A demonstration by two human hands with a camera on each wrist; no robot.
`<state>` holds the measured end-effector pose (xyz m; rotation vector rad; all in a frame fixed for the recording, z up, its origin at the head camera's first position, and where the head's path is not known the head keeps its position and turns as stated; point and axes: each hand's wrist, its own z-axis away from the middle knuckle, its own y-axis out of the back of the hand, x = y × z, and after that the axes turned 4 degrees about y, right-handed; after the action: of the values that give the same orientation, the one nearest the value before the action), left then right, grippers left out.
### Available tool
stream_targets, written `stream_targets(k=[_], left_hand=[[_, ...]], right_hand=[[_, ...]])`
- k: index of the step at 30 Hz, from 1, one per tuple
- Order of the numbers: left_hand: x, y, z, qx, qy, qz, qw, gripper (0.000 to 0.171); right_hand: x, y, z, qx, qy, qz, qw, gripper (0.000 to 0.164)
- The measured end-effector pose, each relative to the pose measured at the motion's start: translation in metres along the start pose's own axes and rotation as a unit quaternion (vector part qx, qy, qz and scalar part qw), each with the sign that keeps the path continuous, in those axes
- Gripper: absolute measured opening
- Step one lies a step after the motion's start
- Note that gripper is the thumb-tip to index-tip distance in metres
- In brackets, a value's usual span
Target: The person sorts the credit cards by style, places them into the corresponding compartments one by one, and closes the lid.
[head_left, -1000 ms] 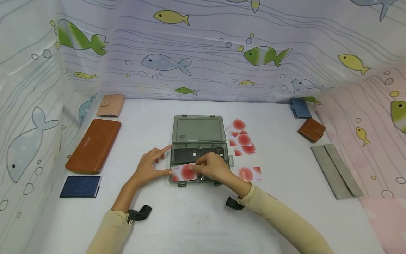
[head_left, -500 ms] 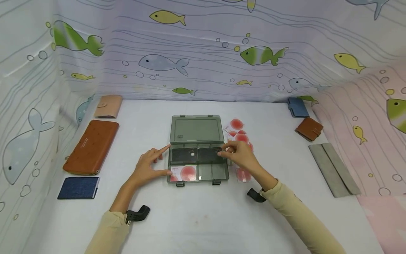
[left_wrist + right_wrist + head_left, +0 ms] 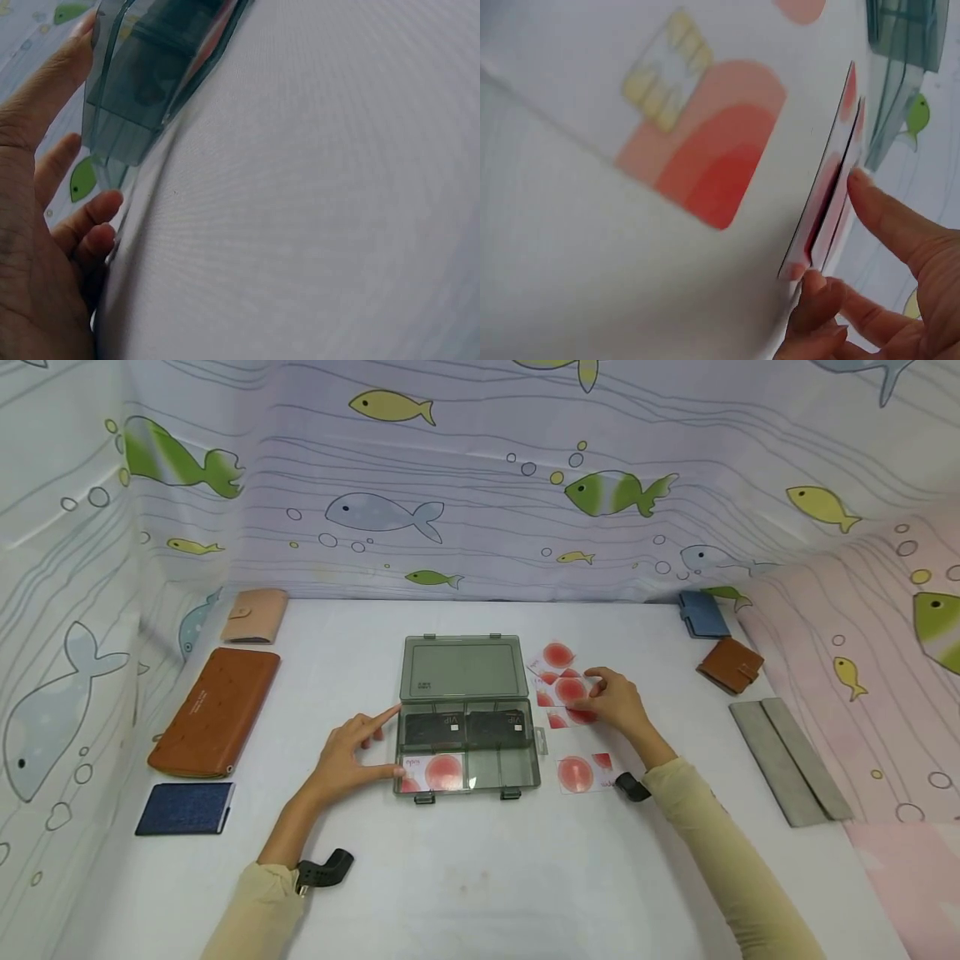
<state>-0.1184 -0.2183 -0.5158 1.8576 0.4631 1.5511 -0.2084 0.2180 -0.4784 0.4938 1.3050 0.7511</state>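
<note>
A translucent green compartment box [image 3: 502, 768] lies with its lid [image 3: 463, 667] folded back. Two black VIP cards [image 3: 433, 728] fill its rear row, and a red-and-white card [image 3: 444, 772] sits in the front left compartment. My left hand [image 3: 347, 756] touches the box's left side with straight thumb and index finger; the left wrist view shows the index fingertip [image 3: 84, 28] on the box wall. At the right end of a stack of red-and-white cards [image 3: 567, 692], my right hand [image 3: 618, 702] touches the upper card [image 3: 840, 180] with thumb and fingers apart.
Another red-and-white card [image 3: 576, 774] lies in front of the stack. To the left are a beige wallet [image 3: 255, 616], a brown wallet [image 3: 217, 710] and a dark blue notebook [image 3: 184, 808]. Blue [image 3: 705, 615], brown [image 3: 731, 665] and grey [image 3: 787, 762] wallets stand at the right.
My right hand has let go of a card in the box's front left compartment. It touched the right black card, then moved right to the stack. My left hand stays at the box.
</note>
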Motion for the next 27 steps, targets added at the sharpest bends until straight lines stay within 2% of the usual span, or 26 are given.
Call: stream_targets(k=[5, 10, 21, 27], left_hand=[[0.0, -0.001, 0.0, 0.0, 0.001, 0.003, 1.0, 0.093], [0.0, 0.0, -0.001, 0.0, 0.001, 0.001, 1.0, 0.093], [0.001, -0.001, -0.001, 0.001, -0.001, 0.003, 1.0, 0.093], [0.001, -0.001, 0.0, 0.001, -0.001, 0.004, 1.0, 0.093]], right_hand=[[0.006, 0.002, -0.003, -0.022, -0.004, -0.015, 1.0, 0.062], [0.007, 0.002, -0.007, -0.032, -0.005, -0.017, 0.999, 0.05], [0.01, 0.001, -0.005, -0.012, 0.0, -0.029, 1.0, 0.046], [0.015, 0.004, -0.002, -0.009, 0.018, -0.054, 0.998, 0.037]])
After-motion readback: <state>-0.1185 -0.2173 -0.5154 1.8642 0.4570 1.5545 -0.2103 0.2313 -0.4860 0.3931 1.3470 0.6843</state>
